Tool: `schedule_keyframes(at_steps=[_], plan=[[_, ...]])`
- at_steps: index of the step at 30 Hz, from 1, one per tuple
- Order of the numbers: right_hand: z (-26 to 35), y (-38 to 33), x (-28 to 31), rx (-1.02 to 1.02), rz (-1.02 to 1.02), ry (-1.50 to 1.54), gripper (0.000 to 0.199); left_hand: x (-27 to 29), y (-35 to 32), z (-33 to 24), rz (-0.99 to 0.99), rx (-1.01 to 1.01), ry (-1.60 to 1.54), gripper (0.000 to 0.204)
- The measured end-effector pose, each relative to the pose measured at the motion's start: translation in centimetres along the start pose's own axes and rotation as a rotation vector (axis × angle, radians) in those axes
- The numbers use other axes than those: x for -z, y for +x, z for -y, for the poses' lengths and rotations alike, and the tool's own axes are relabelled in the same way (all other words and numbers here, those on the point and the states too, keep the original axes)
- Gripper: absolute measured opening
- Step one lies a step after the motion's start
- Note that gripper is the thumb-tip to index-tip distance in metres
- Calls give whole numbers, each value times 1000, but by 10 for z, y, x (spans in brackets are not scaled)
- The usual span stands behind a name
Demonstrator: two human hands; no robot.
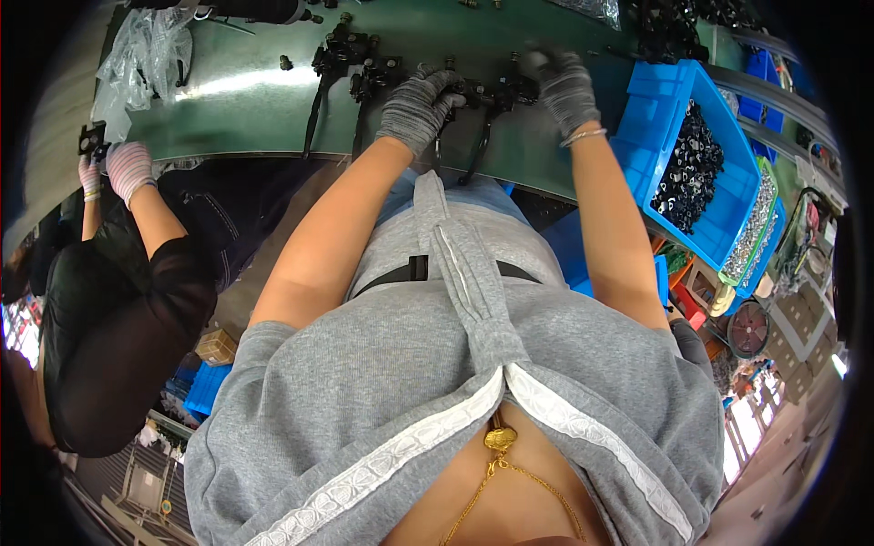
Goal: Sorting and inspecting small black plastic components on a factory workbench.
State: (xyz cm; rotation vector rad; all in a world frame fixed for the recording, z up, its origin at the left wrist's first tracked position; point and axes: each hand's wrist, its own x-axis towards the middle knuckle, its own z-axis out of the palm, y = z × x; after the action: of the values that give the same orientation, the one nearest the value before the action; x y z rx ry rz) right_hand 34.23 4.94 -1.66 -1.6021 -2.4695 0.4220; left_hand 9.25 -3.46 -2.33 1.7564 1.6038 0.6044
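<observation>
Head view, looking down the person's front onto a green bench point(246, 86) that fills the top of the picture. At 11 o'clock lies a crumpled clear plastic bag point(137, 55). At 12 o'clock two loose black lever assemblies point(341, 68) rest on the bench, their long handles pointing down toward the person. At 2 o'clock a blue bin point(651, 118) holds small black parts point(689, 164), with a tray of pale metal pieces point(754, 223) along its far side. At 9 o'clock a second person's hand in a striped glove point(127, 168) reaches the bench edge.

The left hand point(417, 107), in a grey knit glove, is closed around one end of a black lever part point(482, 96); the right hand point(566, 86), gloved alike, meets the other end, fingers curled; how tightly this grip closes cannot be told. The part sits between the two hands on the bench at 12 o'clock, its thin handle hanging toward 6 o'clock. Nothing covers it but the gloves themselves.
</observation>
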Motion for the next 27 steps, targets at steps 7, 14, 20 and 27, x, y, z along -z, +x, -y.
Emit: schedule_keyframes(at_steps=[7,14,20,27], plan=[[93,6,17,46,290,43,30,-8,4,7,42,102,-182,41],[100,17,32,171,349,-99,27,-4,3,3,43,73,-166,40],[113,20,38,32,422,-129,28,7,1,-7,62,109,-178,38],[106,18,30,-83,475,94,31,8,1,-8,41,41,-97,40]])
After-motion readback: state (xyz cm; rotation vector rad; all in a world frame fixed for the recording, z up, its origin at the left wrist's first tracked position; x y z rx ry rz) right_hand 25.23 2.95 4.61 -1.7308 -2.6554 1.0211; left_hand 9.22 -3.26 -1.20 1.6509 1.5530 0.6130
